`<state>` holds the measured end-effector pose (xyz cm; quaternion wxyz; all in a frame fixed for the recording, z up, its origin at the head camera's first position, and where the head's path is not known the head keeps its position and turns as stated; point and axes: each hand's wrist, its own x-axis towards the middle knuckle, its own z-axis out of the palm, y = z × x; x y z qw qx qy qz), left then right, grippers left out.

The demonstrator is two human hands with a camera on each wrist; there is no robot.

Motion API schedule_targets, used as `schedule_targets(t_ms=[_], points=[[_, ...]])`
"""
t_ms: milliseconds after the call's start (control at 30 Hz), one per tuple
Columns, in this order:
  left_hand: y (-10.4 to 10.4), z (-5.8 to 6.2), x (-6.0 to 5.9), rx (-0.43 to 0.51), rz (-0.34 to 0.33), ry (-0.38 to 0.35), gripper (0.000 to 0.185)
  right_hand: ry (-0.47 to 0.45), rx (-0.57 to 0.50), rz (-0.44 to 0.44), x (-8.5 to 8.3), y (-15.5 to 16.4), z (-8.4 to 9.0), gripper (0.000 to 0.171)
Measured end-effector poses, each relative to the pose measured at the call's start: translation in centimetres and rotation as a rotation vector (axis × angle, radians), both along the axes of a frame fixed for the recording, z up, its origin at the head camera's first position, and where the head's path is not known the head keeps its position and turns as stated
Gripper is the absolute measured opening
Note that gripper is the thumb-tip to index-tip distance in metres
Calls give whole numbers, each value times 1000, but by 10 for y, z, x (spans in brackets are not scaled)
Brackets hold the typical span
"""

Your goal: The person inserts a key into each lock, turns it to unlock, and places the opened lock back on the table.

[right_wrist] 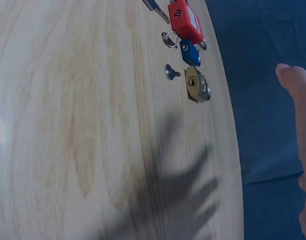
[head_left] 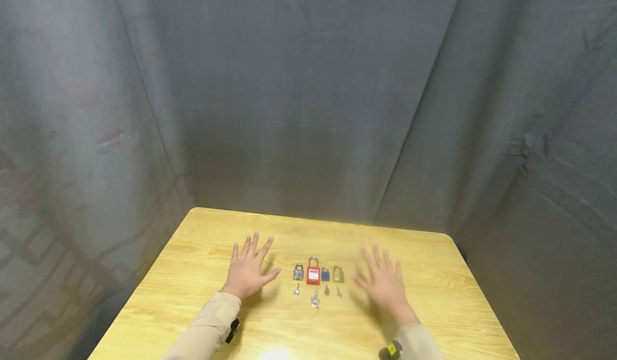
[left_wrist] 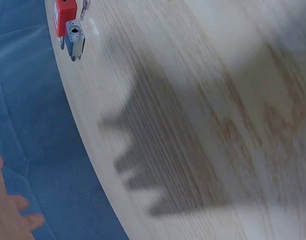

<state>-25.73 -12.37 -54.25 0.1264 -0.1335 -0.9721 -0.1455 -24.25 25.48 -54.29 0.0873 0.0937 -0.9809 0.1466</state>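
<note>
Four small padlocks stand in a row at the middle of the wooden table (head_left: 434, 295): a grey padlock (head_left: 298, 272), a red padlock (head_left: 313, 273), a blue padlock (head_left: 325, 274) and a brass padlock (head_left: 338, 274). A small key lies in front of each, such as the key (head_left: 315, 298) before the red one. My left hand (head_left: 248, 271) is spread with straight fingers to the left of the row, holding nothing. My right hand (head_left: 383, 282) is spread the same way to the right, slightly blurred. The right wrist view shows the brass padlock (right_wrist: 197, 86), blue padlock (right_wrist: 191, 52) and red padlock (right_wrist: 185, 21).
A dark grey curtain (head_left: 308, 108) hangs behind and on both sides of the table. The table's far edge (head_left: 318, 220) runs just beyond the padlocks. Both wrist views show finger shadows on the wood; the left one catches the grey padlock (left_wrist: 75, 37).
</note>
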Motion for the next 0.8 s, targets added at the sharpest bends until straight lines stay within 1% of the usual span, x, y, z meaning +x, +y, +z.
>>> schedule_targets(t_ms=[100, 200, 300, 367, 467, 600, 733, 800], points=[[2, 1, 1, -7, -25, -15, 75, 21, -28, 5, 2, 1, 0, 75], [5, 3, 1, -21, -38, -3, 55, 28, -61, -5, 3, 3, -1, 66], [6, 4, 1, -43, -44, 10, 29, -9, -96, -36, 3, 3, -2, 54], [8, 5, 2, -52, -48, 4, 20, -53, -123, -62, 6, 2, -3, 49], [9, 3, 4, -63, -52, -23, 14, -112, -152, -91, 8, 2, -5, 42], [8, 0, 6, -75, -55, -49, 11, -156, -152, -91, 10, 2, -8, 37], [7, 0, 6, -75, -63, -49, 10, -159, -151, -84, 12, 1, -9, 34], [6, -1, 6, -76, -65, -49, 10, -150, -158, -84, 13, -2, -8, 28]])
